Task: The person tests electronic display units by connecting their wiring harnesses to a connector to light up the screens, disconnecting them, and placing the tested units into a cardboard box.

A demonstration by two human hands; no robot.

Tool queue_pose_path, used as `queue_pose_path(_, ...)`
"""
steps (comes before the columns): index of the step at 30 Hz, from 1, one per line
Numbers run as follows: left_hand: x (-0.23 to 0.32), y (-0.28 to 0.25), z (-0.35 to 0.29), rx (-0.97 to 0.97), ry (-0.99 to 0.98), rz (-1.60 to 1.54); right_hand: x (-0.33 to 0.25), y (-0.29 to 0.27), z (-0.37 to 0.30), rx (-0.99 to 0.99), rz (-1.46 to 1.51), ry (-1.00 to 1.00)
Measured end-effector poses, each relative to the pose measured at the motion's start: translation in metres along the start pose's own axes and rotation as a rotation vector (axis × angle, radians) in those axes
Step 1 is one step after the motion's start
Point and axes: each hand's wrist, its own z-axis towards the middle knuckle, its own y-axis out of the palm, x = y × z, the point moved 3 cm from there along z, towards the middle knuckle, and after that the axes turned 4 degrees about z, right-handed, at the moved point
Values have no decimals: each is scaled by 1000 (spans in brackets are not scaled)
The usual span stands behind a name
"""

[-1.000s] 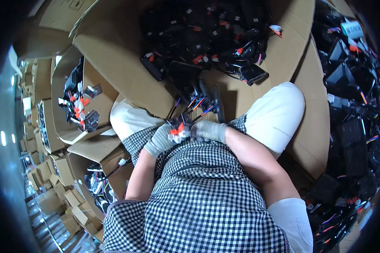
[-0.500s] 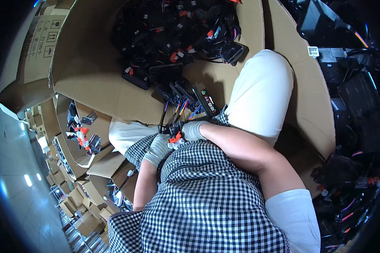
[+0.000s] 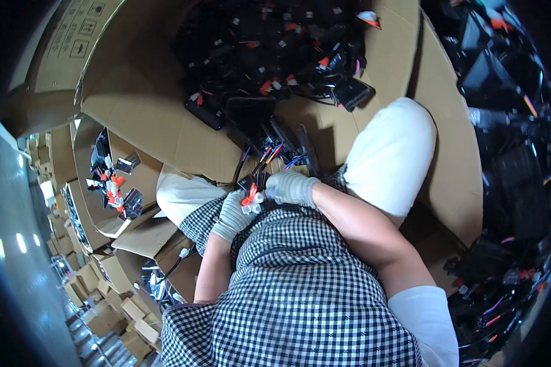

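Observation:
My left hand, in a striped grey-white glove, is closed around cable ends in my lap. Red and white plug connectors stick out beside its fingers. Right by them, my gloved right hand has its fingers curled together; what they pinch, if anything, is hidden. Black cables with orange and blue wires run from the hands up to several black electronic units lying at the near edge of the open carton.
Many black units with red and white plugs fill the carton's far part. More black units and wires are heaped on the right. At left stands a smaller carton with connector parts; stacked cartons lie farther off.
The view has shifted slightly. My right hand has drawn a little up and away from my left, and the red and white plugs show more clearly between them.

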Motion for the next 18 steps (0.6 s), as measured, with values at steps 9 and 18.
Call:
queue_pose_path(9, 126, -52, 22, 346, 346, -90, 11, -137, 12, 827, 754, 152)
queue_pose_path(18, 158, -38, 29, 370, 813, 326, 63, -214, 106, 1060, 1321, -130)
